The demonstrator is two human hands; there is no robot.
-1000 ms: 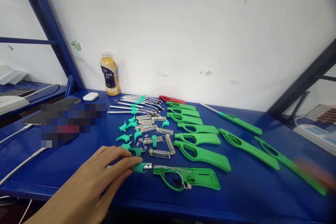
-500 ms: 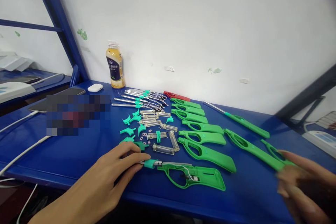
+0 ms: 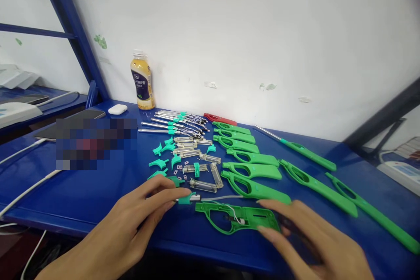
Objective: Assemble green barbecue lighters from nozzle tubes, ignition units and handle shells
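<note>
My left hand (image 3: pixel 141 214) pinches a metal lighter nozzle with a teal collar (image 3: pixel 184 199) between thumb and fingers; most of its rod is hidden. A thin clear tube (image 3: pixel 223 197) runs right from its end. Just below lies an open green lighter handle half (image 3: pixel 259 215), hollow side up, with a white wire and a small part inside. Around the right end of that half, my right hand (image 3: pixel 315 236) has thumb and forefinger apart; its other fingers curl in dark shadow. Whether the fingertips touch the half I cannot tell.
Several green handle halves (image 3: pixel 252 170) lie in a column, a red one (image 3: pixel 219 119) behind. Clear fuel tanks (image 3: pixel 203 185), teal triggers (image 3: pixel 158 163) and wired nozzles (image 3: pixel 157 131) are left of them. Longer green pieces (image 3: pixel 377 214) lie right. A bottle (image 3: pixel 142 83) stands by the wall.
My right hand has left the long green piece at the far right and come left to the open handle half. My left hand's nozzle has shifted slightly up and left.
</note>
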